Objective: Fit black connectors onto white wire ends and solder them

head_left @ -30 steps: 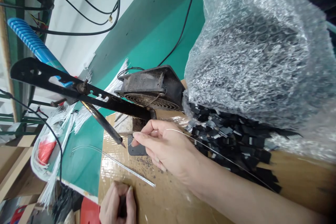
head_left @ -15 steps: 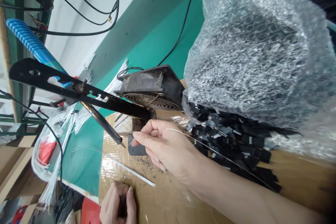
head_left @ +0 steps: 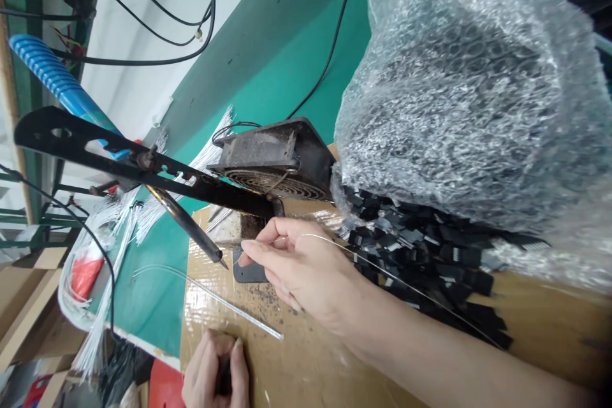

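My right hand (head_left: 301, 268) pinches a thin, silvery solder wire (head_left: 329, 241) between thumb and fingers. The wire trails back over the wrist and along the forearm. Just left of its fingertips is the pointed tip of a soldering iron (head_left: 201, 237), clamped at a slant below a black slotted metal bar (head_left: 210, 194). Beneath the fingers a flat black plate (head_left: 248, 273) shows in part. Lower down, my left hand (head_left: 215, 370) is closed, thumb against curled fingers; anything inside is hidden in shadow. A few thin whitish wires (head_left: 229, 306) lie between this hand and the iron.
Behind the right hand stands a dusty fan (head_left: 277, 162). A heap of small black parts (head_left: 421, 248) lies to the right, below a large bubble-wrap bag (head_left: 468, 108). White wire bundles (head_left: 182, 185) rest on the green mat (head_left: 272, 64). Cardboard (head_left: 306, 370) covers the work surface.
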{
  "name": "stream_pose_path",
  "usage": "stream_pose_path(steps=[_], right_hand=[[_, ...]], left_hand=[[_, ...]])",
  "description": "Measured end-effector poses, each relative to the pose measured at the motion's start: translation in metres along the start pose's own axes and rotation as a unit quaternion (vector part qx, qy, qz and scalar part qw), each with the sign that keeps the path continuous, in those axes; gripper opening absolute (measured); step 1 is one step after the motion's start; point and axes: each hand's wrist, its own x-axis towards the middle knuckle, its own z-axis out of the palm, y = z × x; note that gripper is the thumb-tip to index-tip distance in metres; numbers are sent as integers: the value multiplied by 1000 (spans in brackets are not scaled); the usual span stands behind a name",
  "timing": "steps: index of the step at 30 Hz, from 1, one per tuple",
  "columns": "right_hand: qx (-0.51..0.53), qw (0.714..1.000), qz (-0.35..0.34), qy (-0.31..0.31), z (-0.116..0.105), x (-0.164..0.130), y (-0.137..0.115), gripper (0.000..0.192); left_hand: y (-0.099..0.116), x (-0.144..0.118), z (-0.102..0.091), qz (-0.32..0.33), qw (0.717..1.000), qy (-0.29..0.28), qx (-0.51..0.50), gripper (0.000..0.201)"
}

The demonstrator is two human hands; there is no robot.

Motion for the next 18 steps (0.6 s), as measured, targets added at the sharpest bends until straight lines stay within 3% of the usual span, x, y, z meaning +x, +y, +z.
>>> stream_pose_path(steps=[18], right_hand=[[-15,1000,-8,8,-1,1,-1,33]], left_hand=[[2,2,0,4,1000,-2,7,29]])
